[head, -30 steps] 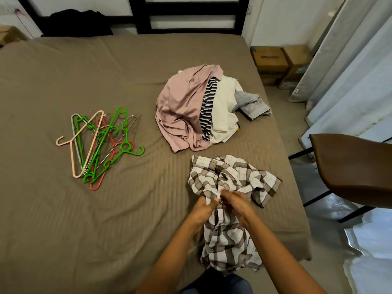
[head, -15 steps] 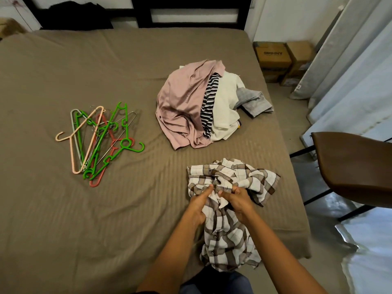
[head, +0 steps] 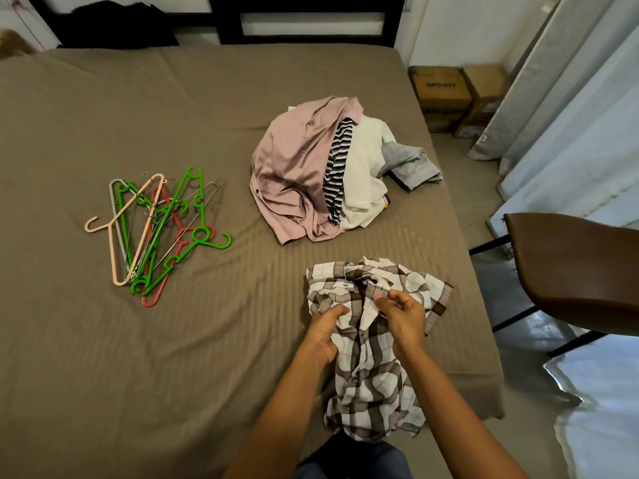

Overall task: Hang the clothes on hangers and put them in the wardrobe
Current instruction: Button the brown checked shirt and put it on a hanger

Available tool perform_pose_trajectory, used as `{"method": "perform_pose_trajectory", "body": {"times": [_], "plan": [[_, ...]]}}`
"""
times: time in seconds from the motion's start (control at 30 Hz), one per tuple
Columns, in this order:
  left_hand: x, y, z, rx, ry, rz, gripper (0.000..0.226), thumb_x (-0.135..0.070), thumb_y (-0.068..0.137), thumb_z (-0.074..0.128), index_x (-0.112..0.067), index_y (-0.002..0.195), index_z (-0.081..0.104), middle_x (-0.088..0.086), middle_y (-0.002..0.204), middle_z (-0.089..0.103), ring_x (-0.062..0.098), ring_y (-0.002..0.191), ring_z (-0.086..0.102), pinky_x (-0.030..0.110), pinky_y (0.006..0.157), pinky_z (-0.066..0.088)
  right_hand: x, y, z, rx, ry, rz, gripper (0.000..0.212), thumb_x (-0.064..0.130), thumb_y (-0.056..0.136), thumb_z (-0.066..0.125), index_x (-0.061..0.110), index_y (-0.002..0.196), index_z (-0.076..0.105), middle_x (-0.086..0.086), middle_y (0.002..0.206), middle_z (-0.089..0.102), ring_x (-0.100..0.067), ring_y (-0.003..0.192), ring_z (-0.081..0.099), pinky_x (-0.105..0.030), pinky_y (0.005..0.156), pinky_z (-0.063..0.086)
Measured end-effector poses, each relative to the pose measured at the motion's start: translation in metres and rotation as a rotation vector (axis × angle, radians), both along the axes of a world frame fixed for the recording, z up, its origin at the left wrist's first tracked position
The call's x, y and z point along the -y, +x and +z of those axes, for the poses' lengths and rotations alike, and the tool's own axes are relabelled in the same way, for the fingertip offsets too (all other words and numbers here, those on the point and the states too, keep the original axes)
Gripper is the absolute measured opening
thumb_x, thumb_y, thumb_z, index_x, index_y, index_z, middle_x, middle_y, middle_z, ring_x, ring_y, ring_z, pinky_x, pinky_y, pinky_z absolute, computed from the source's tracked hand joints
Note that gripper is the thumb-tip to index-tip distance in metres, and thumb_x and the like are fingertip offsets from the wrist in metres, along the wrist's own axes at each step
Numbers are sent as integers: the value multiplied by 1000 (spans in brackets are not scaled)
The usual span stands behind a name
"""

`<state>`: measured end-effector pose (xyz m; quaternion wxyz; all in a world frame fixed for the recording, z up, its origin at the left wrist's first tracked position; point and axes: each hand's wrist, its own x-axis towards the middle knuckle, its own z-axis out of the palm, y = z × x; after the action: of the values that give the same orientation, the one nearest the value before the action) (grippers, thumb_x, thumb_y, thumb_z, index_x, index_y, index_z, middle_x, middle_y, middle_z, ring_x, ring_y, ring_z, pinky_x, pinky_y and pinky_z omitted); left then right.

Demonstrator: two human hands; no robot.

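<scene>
A brown-and-white plaid shirt [head: 371, 378] lies crumpled at the near right edge of the bed, its lower part hanging over the side. My left hand [head: 323, 331] grips the fabric on the left of the button placket. My right hand [head: 403, 318] pinches the placket edge near the collar. A heap of clothes [head: 311, 171] sits further back: a pink garment, a striped one, a cream one and a grey one. A pile of plastic and wire hangers [head: 155, 229], green, peach and red, lies to the left on the bed.
The bed [head: 103, 375] has a brown sheet and a dark headboard [head: 304, 15]. A brown chair [head: 574, 267] stands at the right. Cardboard boxes [head: 446, 95] sit by the wall near pale curtains [head: 570, 115]. A black garment [head: 117, 25] lies at the bed's head.
Both hands have moved up the plaid shirt toward its collar and drawn slightly apart. The view has shifted a little closer.
</scene>
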<state>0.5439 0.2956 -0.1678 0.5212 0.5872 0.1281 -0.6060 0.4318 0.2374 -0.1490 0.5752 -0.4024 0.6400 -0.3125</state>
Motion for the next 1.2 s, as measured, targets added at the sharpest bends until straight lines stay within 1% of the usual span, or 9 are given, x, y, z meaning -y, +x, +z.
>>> {"method": "perform_pose_trajectory", "body": {"times": [0.13, 0.3, 0.43, 0.6, 0.67, 0.77, 0.93, 1.1, 1.2], "plan": [[3, -3, 3, -59, -52, 39, 17, -15, 86, 64, -7, 101, 70, 17, 90, 72, 27, 68, 70, 34, 55, 58, -1, 5, 0, 14, -9, -19, 12, 5, 80, 68, -1, 90, 66, -5, 70, 59, -15, 66, 54, -29, 64, 47], [5, -5, 5, -50, -75, 40, 20, -14, 86, 66, -6, 104, 68, 15, 92, 72, 27, 72, 70, 36, 54, 58, -4, 6, -4, 43, -1, -57, 4, 7, 80, 68, 3, 82, 67, -11, 75, 62, -21, 71, 55, -37, 70, 47], [5, -6, -1, 34, -75, 28, 22, -12, 84, 68, -6, 105, 69, 18, 98, 71, 31, 85, 69, 42, 73, 58, -6, 3, -2, -1, -51, -58, 7, 13, 82, 69, 12, 75, 67, -9, 74, 63, -22, 71, 57, -41, 71, 50], [1, -4, -9, 290, -117, -59, 46, -24, 72, 78, -8, 113, 64, 8, 103, 72, 25, 98, 68, 48, 92, 51, -7, 3, 12, -80, -244, 41, 4, 7, 83, 68, 5, 82, 65, -4, 67, 59, -12, 61, 53, -23, 59, 45], [0, -3, -9, 404, -152, -138, 47, -23, 73, 78, -9, 115, 62, 5, 105, 71, 19, 99, 67, 44, 92, 52, -7, 6, 15, -118, -298, 112, 6, 8, 82, 70, 7, 86, 66, -2, 70, 63, -8, 62, 57, -13, 60, 46], [-4, -3, -6, 511, -195, -206, 31, -16, 79, 74, -7, 106, 65, 8, 100, 71, 22, 96, 68, 43, 88, 53, -6, 7, 15, -192, -339, 247, 6, 10, 80, 72, 10, 85, 68, -1, 72, 66, -5, 65, 60, -10, 61, 46], [-11, -2, -2, 487, -208, -201, 18, -22, 84, 68, -9, 96, 71, 7, 92, 74, 21, 90, 70, 41, 86, 55, -5, 4, 18, -195, -315, 375, 5, 8, 79, 73, 12, 80, 70, 0, 74, 68, -1, 65, 62, -11, 64, 48], [-14, -2, -5, 549, -175, -208, 44, -49, 65, 70, -11, 86, 72, 10, 85, 73, 26, 84, 70, 46, 81, 56, -9, 3, 18, -93, -201, 369, 4, 6, 77, 75, 3, 77, 72, -5, 72, 70, -1, 62, 62, -10, 60, 46], [-17, 1, -5, 581, -153, -234, 42, -45, 64, 72, -9, 84, 72, 10, 84, 74, 26, 83, 70, 46, 80, 56, -10, 1, 17, -72, -126, 371, 5, 7, 77, 75, 3, 78, 72, -6, 71, 69, -6, 63, 63, -15, 60, 48]]}}
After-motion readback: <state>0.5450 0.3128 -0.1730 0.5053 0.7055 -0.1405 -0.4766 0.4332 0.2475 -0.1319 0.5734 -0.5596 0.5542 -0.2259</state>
